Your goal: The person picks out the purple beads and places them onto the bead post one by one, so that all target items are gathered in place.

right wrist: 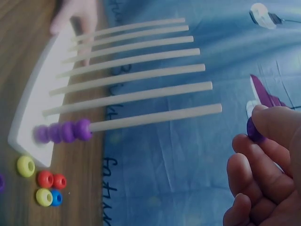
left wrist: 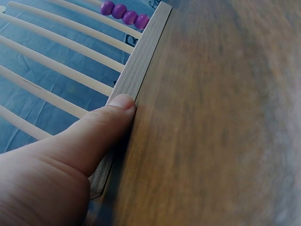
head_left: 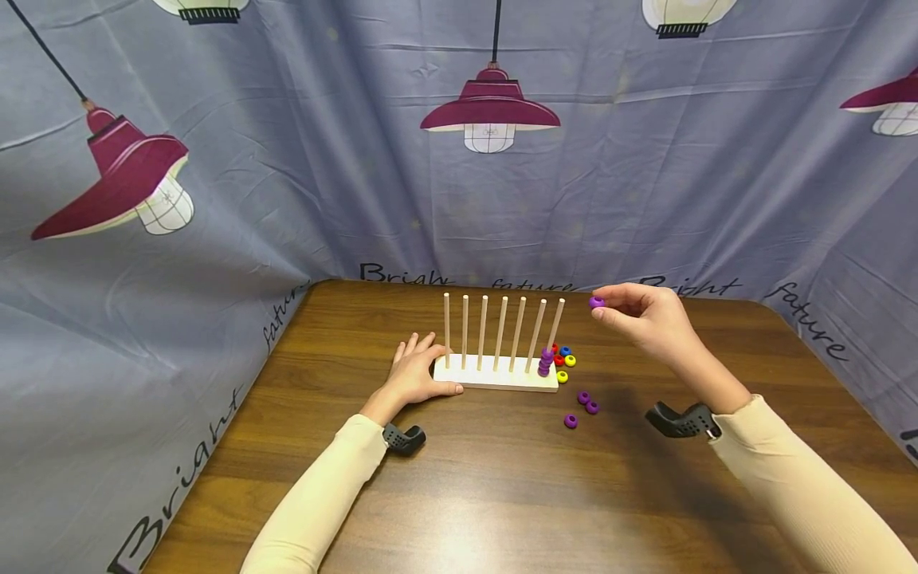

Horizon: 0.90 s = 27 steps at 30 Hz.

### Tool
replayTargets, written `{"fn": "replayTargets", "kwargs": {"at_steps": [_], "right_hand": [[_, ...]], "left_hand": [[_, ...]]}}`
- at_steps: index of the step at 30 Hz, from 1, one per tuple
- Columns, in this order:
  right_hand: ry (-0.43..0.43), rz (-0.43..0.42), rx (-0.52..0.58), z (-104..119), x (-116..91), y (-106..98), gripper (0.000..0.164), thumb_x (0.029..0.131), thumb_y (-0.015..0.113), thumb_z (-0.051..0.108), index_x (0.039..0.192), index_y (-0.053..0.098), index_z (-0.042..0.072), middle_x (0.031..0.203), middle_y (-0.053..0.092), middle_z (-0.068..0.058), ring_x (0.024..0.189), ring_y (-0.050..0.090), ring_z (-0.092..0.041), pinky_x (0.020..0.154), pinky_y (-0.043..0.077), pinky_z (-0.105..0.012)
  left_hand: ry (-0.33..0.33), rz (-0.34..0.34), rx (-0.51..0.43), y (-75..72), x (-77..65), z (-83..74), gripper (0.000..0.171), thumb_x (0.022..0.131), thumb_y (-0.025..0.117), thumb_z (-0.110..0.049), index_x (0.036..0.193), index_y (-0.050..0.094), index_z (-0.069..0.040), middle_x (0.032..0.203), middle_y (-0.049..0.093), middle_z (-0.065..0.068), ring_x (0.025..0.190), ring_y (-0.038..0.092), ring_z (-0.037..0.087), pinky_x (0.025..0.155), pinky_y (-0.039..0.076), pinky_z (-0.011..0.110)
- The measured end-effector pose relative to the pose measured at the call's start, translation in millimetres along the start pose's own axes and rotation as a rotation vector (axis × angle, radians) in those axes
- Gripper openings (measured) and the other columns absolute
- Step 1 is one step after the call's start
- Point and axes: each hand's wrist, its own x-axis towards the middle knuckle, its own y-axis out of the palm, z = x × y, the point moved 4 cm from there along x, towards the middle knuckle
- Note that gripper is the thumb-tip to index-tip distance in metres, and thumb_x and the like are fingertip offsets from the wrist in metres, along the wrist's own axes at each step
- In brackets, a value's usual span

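A pale wooden peg rack (head_left: 496, 383) with several upright pegs stands on the table. Its left end is held by my left hand (head_left: 414, 373), the thumb (left wrist: 106, 129) along the front edge of the base and the fingers spread behind. Several purple beads (right wrist: 63, 131) are stacked at the bottom of the rightmost peg (right wrist: 157, 117). Up to the right of that peg's tip, my right hand (head_left: 649, 319) pinches another purple bead (head_left: 597, 302) between thumb and index finger. The bead is apart from the peg, and the fingertips partly hide it in the right wrist view.
Three loose purple beads (head_left: 570, 421) lie in front of the rack's right end. Close beside that end are yellow beads (right wrist: 26, 166), red beads (right wrist: 45, 179) and a blue bead (head_left: 565, 351). A printed curtain (head_left: 344, 159) hangs behind the brown table (head_left: 459, 494).
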Motion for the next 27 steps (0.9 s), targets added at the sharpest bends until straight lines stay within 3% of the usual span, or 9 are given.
{"fn": "replayTargets", "kwargs": {"at_steps": [6, 18, 27], "right_hand": [[0.042, 0.023, 0.008, 7, 13, 7, 0.026, 0.090, 0.078, 0.014, 0.111, 0.076, 0.000, 0.087, 0.073, 0.023, 0.075, 0.066, 0.011, 0.064, 0.054, -0.011], [0.038, 0.041, -0.009, 13, 25, 19, 0.027, 0.091, 0.077, 0.014, 0.113, 0.075, -0.002, 0.103, 0.078, -0.021, 0.074, 0.063, 0.012, 0.065, 0.052, -0.010], [0.061, 0.064, -0.009, 7, 26, 25, 0.028, 0.093, 0.075, 0.016, 0.115, 0.074, -0.001, 0.107, 0.076, -0.023, 0.076, 0.064, 0.012, 0.066, 0.053, -0.011]], "left_hand": [[0.003, -0.001, -0.001, 0.5, -0.2, 1.6, 0.074, 0.077, 0.083, -0.053, 0.139, 0.062, -0.018, 0.164, 0.035, 0.020, 0.157, 0.017, 0.047, 0.128, 0.010, 0.062], [0.001, -0.001, -0.002, -0.3, -0.7, 0.3, 0.075, 0.077, 0.083, -0.053, 0.139, 0.061, -0.017, 0.165, 0.035, 0.019, 0.157, 0.017, 0.046, 0.128, 0.010, 0.061], [0.003, 0.004, 0.003, 0.9, 0.0, 1.0, 0.076, 0.077, 0.082, -0.055, 0.140, 0.061, -0.018, 0.165, 0.034, 0.018, 0.157, 0.016, 0.045, 0.128, 0.010, 0.061]]}}
